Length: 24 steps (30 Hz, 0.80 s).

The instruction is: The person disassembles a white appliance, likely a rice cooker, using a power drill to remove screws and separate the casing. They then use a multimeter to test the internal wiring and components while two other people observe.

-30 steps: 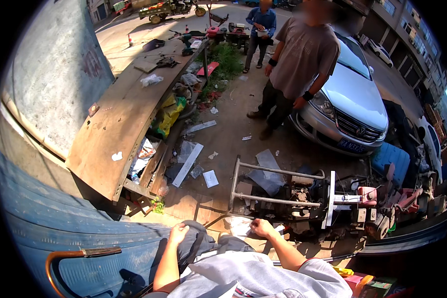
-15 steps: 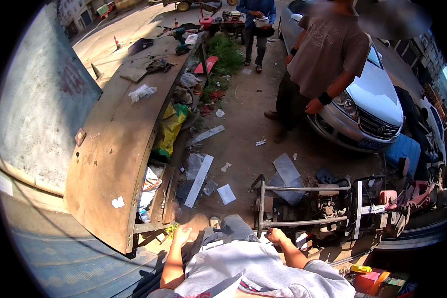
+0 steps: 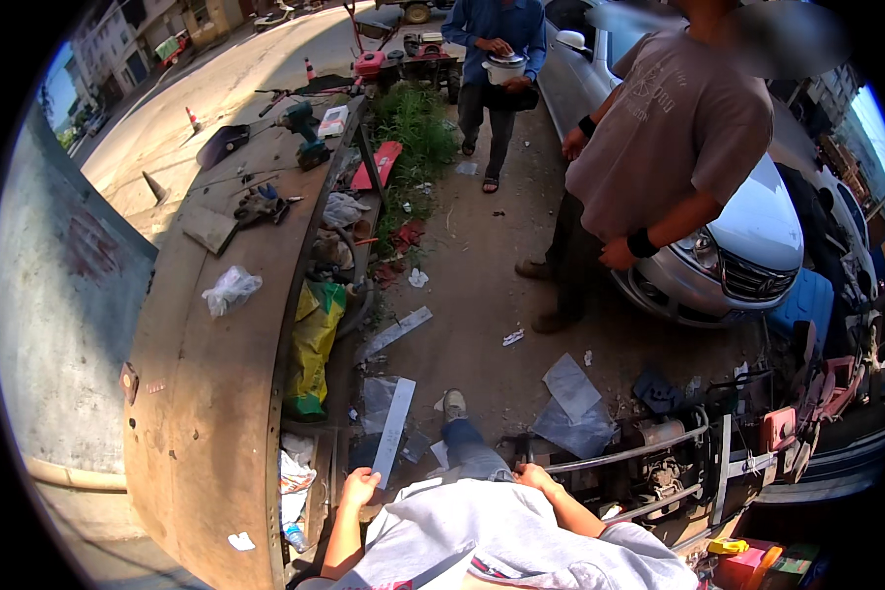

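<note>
My left hand (image 3: pixel 361 487) hangs by my left side with its fingers loosely curled, and nothing shows in it. It is nearest a long white strip (image 3: pixel 393 433) on the ground and the edge of a wooden table (image 3: pixel 197 413). My right hand (image 3: pixel 534 477) is at my right hip, its fingers curled too, with no object visible in it. Just past it in the view lies the end of a metal tube frame (image 3: pixel 624 452); I cannot tell whether they touch. One shoe (image 3: pixel 453 404) of mine is out in front on the dirt path.
A person in a brown shirt (image 3: pixel 659 128) stands ahead on the right by a silver car (image 3: pixel 757 236). Farther off, another person in blue (image 3: pixel 497 34) carries a white pot (image 3: pixel 504 68). A cordless drill (image 3: pixel 305 133), gloves (image 3: pixel 262 204) and a plastic bag (image 3: pixel 232 291) lie on the table.
I have moved forward along the path, so the table, car and both people appear closer. A foot has come out in front. My hands stay low at my sides.
</note>
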Tool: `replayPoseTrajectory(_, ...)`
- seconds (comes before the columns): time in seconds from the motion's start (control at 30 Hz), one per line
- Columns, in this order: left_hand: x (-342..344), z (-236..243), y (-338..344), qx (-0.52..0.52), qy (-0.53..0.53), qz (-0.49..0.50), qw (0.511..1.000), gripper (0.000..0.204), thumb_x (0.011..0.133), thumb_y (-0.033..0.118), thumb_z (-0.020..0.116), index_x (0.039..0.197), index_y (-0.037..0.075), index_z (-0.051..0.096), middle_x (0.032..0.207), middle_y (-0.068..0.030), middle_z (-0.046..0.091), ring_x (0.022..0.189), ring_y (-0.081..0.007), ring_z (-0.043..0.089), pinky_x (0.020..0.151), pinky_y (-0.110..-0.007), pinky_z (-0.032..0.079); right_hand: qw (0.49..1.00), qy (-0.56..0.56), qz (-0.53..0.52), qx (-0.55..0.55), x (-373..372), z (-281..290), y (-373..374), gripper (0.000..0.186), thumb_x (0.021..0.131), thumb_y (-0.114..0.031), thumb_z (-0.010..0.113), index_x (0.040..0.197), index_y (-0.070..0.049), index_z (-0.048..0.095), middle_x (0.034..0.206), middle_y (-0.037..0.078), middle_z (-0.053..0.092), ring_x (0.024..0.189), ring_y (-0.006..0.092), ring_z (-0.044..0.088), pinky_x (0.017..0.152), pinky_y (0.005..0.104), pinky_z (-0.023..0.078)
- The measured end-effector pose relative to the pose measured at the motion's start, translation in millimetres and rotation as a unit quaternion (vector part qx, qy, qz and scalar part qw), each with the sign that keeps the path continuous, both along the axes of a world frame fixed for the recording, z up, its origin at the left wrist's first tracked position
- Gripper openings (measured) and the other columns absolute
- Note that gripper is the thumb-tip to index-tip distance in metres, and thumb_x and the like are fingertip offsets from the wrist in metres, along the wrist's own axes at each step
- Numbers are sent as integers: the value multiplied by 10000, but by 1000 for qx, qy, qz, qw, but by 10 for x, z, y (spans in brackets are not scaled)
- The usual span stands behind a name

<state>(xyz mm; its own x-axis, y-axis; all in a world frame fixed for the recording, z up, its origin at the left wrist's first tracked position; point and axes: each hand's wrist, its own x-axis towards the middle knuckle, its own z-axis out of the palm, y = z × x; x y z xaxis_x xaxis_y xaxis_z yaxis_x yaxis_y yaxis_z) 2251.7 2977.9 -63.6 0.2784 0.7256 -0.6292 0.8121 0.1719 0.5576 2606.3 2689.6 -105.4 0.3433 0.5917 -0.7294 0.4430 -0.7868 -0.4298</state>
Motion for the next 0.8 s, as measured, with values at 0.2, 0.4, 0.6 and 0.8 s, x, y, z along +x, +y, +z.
replayPoseTrajectory(0.2,1081,133,1011,5,-58,-39,998,514,839,314,731,1202,-29,614,989,-161,730,914,-232,706,822,-338,536,990,-13,-118,75,1292,509,1371,368,881,-335,617,1101,-50,696,1006,182,713,981,311,684,849,395,526)
replayPoseTrajectory(0.4,1854,69,1786,-9,-49,-7,999,513,850,296,733,1217,-38,604,1001,-150,712,871,-206,678,790,-317,530,979,-53,-149,129,2235,600,2148,346,866,-300,643,1058,-17,694,974,188,714,933,301,691,818,380,536)
replayPoseTrajectory(0.6,2395,-26,2578,-44,-25,-67,996,552,844,341,719,1240,-24,598,1104,-186,698,1028,-257,679,884,-342,525,990,-59,-120,49,2434,609,2631,345,865,-331,617,1058,-61,711,1023,182,706,975,338,673,861,413,520)
replayPoseTrajectory(0.8,3182,-113,3595,-36,-37,-126,991,555,854,354,705,1254,-15,592,1098,-188,699,1014,-266,684,880,-349,530,987,1,-160,19,2500,707,3369,347,866,-324,633,1048,-41,717,995,182,715,945,325,685,851,402,526)
